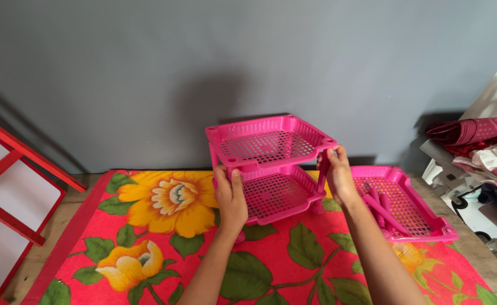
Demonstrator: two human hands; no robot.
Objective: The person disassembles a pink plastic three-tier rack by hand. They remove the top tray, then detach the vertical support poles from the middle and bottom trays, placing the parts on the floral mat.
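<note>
- I count three pink perforated trays: two stacked as a two-tier rack (271,166), and one loose tray (423,223) beside it, holding pink posts (381,210).
- My left hand (231,197) clasps the rack's front-left post; my right hand (337,176) is closed around the right post.
- The rack stands on a red floral mat (163,226) before a grey wall (147,73).

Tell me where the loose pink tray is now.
In the head view, the loose pink tray lies on the floral mat, right of the two-tier pink rack, just beyond the right hand; pink posts lie in it.
</note>
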